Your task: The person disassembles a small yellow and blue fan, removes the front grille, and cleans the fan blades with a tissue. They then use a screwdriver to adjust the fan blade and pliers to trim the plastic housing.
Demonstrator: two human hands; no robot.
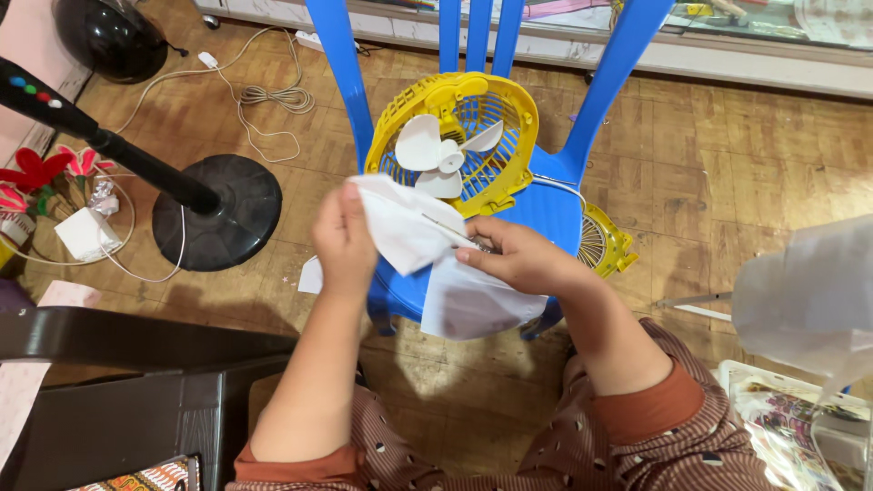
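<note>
Left hand [344, 238] pinches the upper edge of a white cloth [427, 264], fingers closed on it; right hand [516, 257] is curled shut around a thin metal tool [447, 231], probably a screwdriver, with the cloth draped under it. Just beyond, a small yellow fan [459, 136] with white blades leans on the blue plastic chair [546, 205]; its detached yellow grille [605, 241] sits right of the seat, and a black stand-fan base [218, 211] stands on the floor to the left.

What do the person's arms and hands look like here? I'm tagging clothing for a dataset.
Both hands, left hand and right hand, are bare, with no gloves, and no rings or watch show. The forearms are uncovered. The sleeves are pushed up near the elbows: brownish fabric with fine stripes and small dark and light dots, ending in plain rust-orange cuffs.
</note>
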